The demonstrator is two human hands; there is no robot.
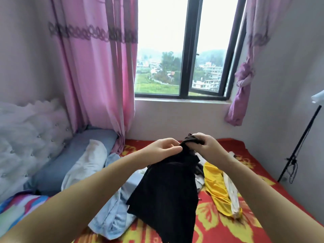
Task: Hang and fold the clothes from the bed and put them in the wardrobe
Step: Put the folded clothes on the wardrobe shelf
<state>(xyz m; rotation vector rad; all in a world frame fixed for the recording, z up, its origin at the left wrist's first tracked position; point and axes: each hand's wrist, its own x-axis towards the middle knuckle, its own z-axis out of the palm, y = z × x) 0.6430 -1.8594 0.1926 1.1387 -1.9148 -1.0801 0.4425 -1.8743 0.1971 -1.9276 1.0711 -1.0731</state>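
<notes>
Both hands up over bed (pixel 245 223). Right hand (pixel 206 146) grips top of black garment (pixel 168 193), fingers curled round bunched cloth. Left hand (pixel 163 148) pinches same garment just beside it. Black garment hangs down between arms, bottom end near red flowered bedspread. Light blue garment (pixel 112 213) lies crumpled on bed to left, partly under black one. Yellow garment (pixel 215 183) lies to right, white cloth (pixel 231 193) on it. Blue pillow (pixel 70 158) by headboard. Pink curtain (pixel 98 67) beside window (pixel 185 50).

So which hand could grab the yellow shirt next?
Probably the right hand: the yellow shirt lies just below it on the bed. The left hand is farther away. Both hold the black garment now.
</notes>
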